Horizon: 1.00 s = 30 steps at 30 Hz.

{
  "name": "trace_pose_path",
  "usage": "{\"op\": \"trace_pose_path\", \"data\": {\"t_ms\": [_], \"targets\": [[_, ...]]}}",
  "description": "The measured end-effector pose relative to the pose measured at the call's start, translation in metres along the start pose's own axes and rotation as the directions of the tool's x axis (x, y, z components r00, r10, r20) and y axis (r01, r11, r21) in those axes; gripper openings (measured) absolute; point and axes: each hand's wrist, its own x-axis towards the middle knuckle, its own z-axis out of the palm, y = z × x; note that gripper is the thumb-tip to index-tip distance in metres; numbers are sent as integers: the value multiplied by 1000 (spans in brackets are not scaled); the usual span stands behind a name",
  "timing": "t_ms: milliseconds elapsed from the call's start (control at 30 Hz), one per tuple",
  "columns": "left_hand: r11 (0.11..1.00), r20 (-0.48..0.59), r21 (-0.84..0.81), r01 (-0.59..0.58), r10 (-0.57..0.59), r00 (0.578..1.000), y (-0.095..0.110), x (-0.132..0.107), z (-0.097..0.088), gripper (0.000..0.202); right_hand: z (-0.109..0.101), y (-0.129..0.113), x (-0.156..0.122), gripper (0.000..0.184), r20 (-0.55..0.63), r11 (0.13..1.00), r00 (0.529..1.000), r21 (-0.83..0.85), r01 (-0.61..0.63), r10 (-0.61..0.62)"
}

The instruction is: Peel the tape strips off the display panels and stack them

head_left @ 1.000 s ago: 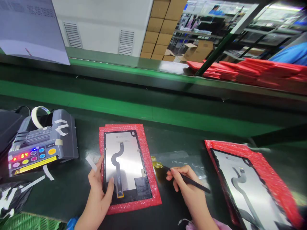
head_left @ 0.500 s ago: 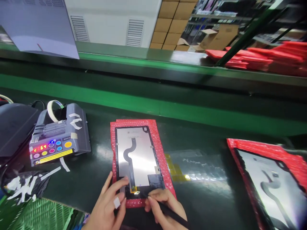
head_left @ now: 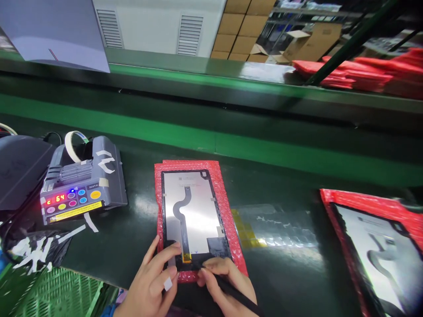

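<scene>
A tablet-sized display panel (head_left: 201, 220), silver-backed with a black border, lies on a red bubble-wrap pouch (head_left: 228, 207). A dark S-shaped flex cable (head_left: 179, 211) runs down it to an amber end (head_left: 187, 257). My left hand (head_left: 152, 277) rests at the panel's lower left corner, fingers apart, a fingertip touching the panel beside the cable. A small white tape piece (head_left: 168, 283) sticks to one finger. My right hand (head_left: 228, 281) pinches a slim black pen-like tool (head_left: 236, 296). The tool's tip is at the panel's bottom edge, hard to make out against the black.
A grey tape dispenser (head_left: 84, 176) stands at left, with tape scraps (head_left: 33, 253) and a green crate (head_left: 62, 293) below. Another panel (head_left: 373, 255) on red wrap lies at right. Clear and yellow tape (head_left: 249, 231) is stuck to the bench. Red pouches (head_left: 357, 72) sit on the back ledge.
The view has shifted slightly, so the bench scene sits a little higher and mostly farther right. A bright glint beside the cable's amber end is gone. Both hands keep nearly the same hold.
</scene>
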Motion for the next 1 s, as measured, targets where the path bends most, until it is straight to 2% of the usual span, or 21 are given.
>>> {"op": "trace_pose_path", "data": {"t_ms": [67,233,367,467,567,767,833,933,1000], "targets": [[1000,7,5,-2,2,1000,0,-1,0,92,-3,1,2,20,21,1000,1000,3,8,-8],[1000,10,2,-7,7,1000,0,0,0,91,-15,1,12,15,180,995,980,-36,94,-86],[1000,35,-20,-9,10,999,0,2,-1,86,-19,1,14,16,196,995,978,-52,87,-76],[1000,54,-24,-17,18,998,1,3,-2,74,-18,0,12,16,186,996,981,-54,71,-60],[997,55,23,-76,75,996,0,5,-3,54,-15,1,11,16,185,994,981,-79,76,-61],[948,48,228,-223,218,975,2,14,-4,18,-21,2,8,15,74,991,996,-123,50,-41],[939,43,252,-234,230,972,3,15,-3,19,-26,0,8,14,-4,989,999,-141,40,-41],[935,64,263,-237,228,972,4,14,0,19,-31,-4,7,19,-167,994,985,-91,-62,46],[935,79,271,-227,214,974,5,15,1,19,-31,-5,5,23,-198,993,975,-43,-109,99]]}}
